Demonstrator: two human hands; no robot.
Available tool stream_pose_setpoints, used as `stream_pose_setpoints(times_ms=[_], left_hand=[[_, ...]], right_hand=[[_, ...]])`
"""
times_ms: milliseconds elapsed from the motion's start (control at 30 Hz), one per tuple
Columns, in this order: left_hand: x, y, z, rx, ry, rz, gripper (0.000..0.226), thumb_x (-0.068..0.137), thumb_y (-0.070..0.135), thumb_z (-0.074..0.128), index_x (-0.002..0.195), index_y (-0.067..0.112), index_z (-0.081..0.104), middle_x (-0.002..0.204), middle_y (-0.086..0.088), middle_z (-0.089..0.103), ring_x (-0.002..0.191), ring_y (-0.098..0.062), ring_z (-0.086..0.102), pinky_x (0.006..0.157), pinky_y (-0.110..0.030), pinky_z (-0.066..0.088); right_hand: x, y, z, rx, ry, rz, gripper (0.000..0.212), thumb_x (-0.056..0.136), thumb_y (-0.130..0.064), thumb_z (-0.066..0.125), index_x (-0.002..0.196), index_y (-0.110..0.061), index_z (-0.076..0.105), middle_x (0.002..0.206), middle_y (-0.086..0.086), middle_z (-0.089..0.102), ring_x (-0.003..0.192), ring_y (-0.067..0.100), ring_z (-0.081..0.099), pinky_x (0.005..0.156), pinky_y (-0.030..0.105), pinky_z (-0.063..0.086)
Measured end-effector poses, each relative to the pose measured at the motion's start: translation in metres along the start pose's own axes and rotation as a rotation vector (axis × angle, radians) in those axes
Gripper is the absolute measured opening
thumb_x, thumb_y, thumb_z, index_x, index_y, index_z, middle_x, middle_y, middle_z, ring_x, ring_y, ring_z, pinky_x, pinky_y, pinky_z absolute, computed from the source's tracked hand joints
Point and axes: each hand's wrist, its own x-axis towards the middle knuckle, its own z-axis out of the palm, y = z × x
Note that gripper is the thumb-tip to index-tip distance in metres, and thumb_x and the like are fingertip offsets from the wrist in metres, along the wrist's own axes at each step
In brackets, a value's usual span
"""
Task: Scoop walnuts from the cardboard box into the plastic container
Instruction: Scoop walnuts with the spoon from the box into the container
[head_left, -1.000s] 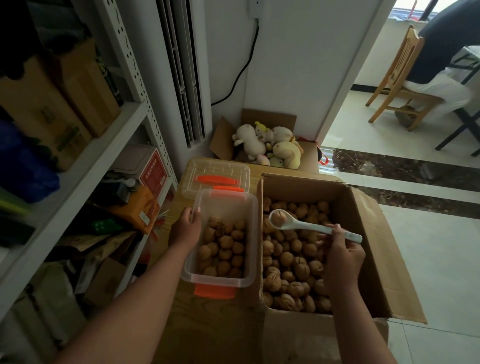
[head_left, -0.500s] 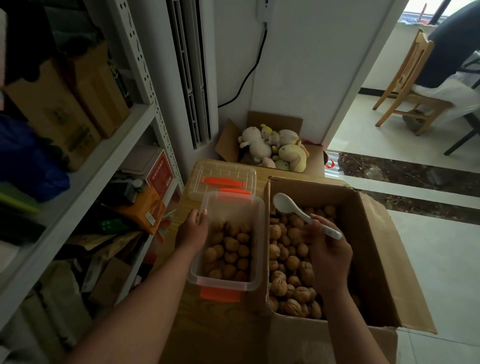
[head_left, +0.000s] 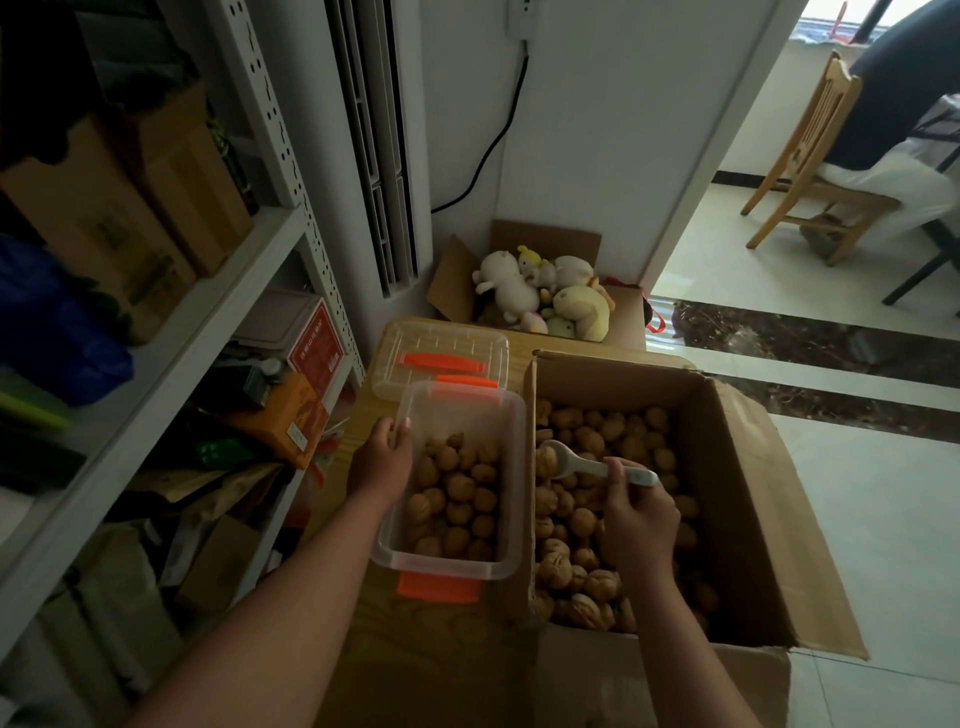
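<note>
A clear plastic container (head_left: 511, 415) with orange clips stands on a wooden top, partly filled with walnuts (head_left: 457, 499). My left hand (head_left: 382, 460) grips its left rim. To its right an open cardboard box (head_left: 727, 493) holds many walnuts (head_left: 602, 436). My right hand (head_left: 636, 519) holds a white spoon (head_left: 576, 462) by the handle. The spoon's bowl lies low among the nuts near the box's left wall, with one walnut (head_left: 545, 461) in it.
The container's clear lid (head_left: 441, 358) lies behind it. A box of soft toys (head_left: 545, 291) stands at the wall. Metal shelving (head_left: 171, 332) crowds the left side. Tiled floor opens to the right, where a person sits on a wooden chair (head_left: 810, 171).
The spoon went from holding a walnut to empty above the box's far left corner, then dropped into the nuts and now holds a walnut. My left hand stayed on the container.
</note>
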Motion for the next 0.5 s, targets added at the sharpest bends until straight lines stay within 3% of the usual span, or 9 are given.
stream_pose_setpoints(times_ms=[200,400,500], left_hand=[[-0.001,0.002,0.000,-0.007,-0.002,0.006,0.046,0.101,0.046,0.030,0.131,0.017,0.047,0.130,-0.010,0.055,0.111,-0.029,0.054,0.082,-0.035,0.043],[0.001,0.000,0.000,0.007,-0.002,-0.004,0.049,0.101,0.048,0.029,0.137,0.019,0.044,0.134,-0.011,0.054,0.117,-0.030,0.053,0.090,-0.040,0.045],[0.000,0.001,0.000,0.005,0.006,-0.007,0.046,0.101,0.047,0.030,0.132,0.017,0.047,0.131,-0.011,0.055,0.114,-0.031,0.053,0.085,-0.036,0.043]], right_hand=[[-0.003,-0.002,-0.001,0.340,0.067,0.223,0.027,0.095,-0.023,0.050,0.095,0.001,0.061,0.070,0.012,0.068,0.056,0.010,0.067,0.051,0.016,0.052],[-0.004,-0.023,-0.010,0.547,0.164,0.188,0.019,0.095,-0.025,0.051,0.091,-0.010,0.062,0.062,0.000,0.067,0.057,0.008,0.064,0.057,0.019,0.054],[-0.003,-0.038,-0.012,0.586,0.198,0.117,0.025,0.096,-0.024,0.050,0.097,-0.001,0.060,0.064,-0.003,0.068,0.061,0.007,0.065,0.061,0.018,0.054]])
